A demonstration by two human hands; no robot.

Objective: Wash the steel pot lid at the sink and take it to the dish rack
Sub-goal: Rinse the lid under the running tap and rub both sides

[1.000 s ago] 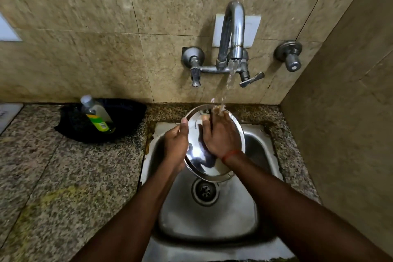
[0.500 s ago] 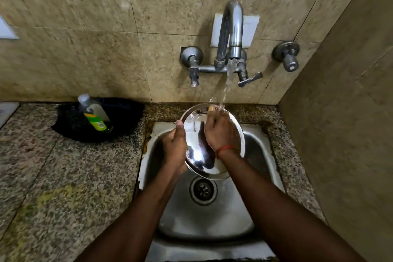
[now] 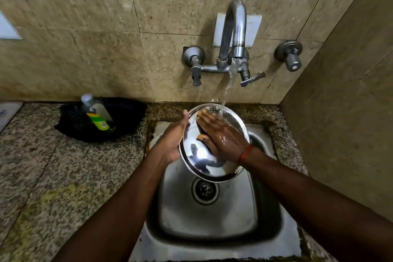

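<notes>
Round, shiny steel pot lid point(image 3: 204, 161): held tilted over the far half of the steel sink basin point(image 3: 212, 229), above the drain point(image 3: 204, 191), far rim under the water stream point(image 3: 230, 78) from the curved chrome wall tap point(image 3: 236, 25). Your left hand point(image 3: 170, 140) grips the lid's left rim, thumb on the front. Your right hand point(image 3: 222, 135) lies flat on its face, fingers straight. Rub w/ the whole palm and rotate the lid so water reaches every part, incl. the rim. Not visible: lid's back, left fingers behind it, dish rack.
</notes>
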